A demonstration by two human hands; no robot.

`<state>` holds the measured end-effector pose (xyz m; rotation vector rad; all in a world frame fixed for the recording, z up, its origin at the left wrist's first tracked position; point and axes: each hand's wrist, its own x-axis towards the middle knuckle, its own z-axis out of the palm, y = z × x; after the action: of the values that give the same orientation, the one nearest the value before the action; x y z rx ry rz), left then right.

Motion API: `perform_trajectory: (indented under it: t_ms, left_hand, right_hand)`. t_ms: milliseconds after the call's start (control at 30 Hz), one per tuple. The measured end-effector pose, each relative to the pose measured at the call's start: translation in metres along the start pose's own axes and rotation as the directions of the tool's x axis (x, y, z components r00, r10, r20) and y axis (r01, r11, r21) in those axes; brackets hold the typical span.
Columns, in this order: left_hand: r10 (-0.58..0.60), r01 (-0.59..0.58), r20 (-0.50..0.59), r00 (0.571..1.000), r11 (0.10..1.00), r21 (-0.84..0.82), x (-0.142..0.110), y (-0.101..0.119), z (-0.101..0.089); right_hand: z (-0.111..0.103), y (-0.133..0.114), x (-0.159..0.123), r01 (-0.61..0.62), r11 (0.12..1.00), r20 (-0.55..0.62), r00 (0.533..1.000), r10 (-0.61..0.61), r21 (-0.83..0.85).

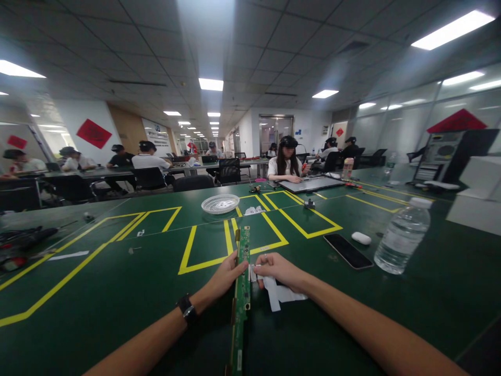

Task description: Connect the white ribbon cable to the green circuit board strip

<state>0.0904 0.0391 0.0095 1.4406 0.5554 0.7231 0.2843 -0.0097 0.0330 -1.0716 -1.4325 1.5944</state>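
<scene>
A long, narrow green circuit board (245, 284) runs upright through the middle of the view, its lower end reaching the bottom edge. My left hand (227, 275) grips it by its left side, with the thumb across its face. On the other side, my right hand (279, 271) pinches a white strip (252, 272) against or just beside the board's right edge; contact cannot be made out. More white strips (273, 293) hang or lie below that hand, and whether they are tape or flat cable is unclear.
A phone (347, 250), a white earbud case (360, 238) and a water bottle (403, 237) stand to the right on the green table (156, 303). Ahead is a white plastic basket (220, 204). A power tool (23, 240) lies far left. Across the table sits a person (287, 162).
</scene>
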Motion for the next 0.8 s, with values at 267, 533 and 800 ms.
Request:
perform_trajectory:
  t_ms: [267,533,800]
  left_hand:
    - [0.020,-0.020,-0.004,1.000,0.996,0.088,-0.001,0.002,0.001]
    - [0.085,-0.063,-0.060,0.995,0.951,0.303,-0.001,-0.007,-0.001]
    - [0.071,-0.058,-0.040,0.997,0.963,0.262,-0.001,-0.013,-0.002]
  right_hand:
    - [0.003,0.003,0.001,0.017,1.000,-0.037,0.999,-0.017,0.011]
    - [0.018,0.008,0.003,0.045,0.998,-0.160,0.986,-0.036,0.048]
    - [0.024,0.018,0.005,0.087,0.995,-0.182,0.980,-0.076,0.052]
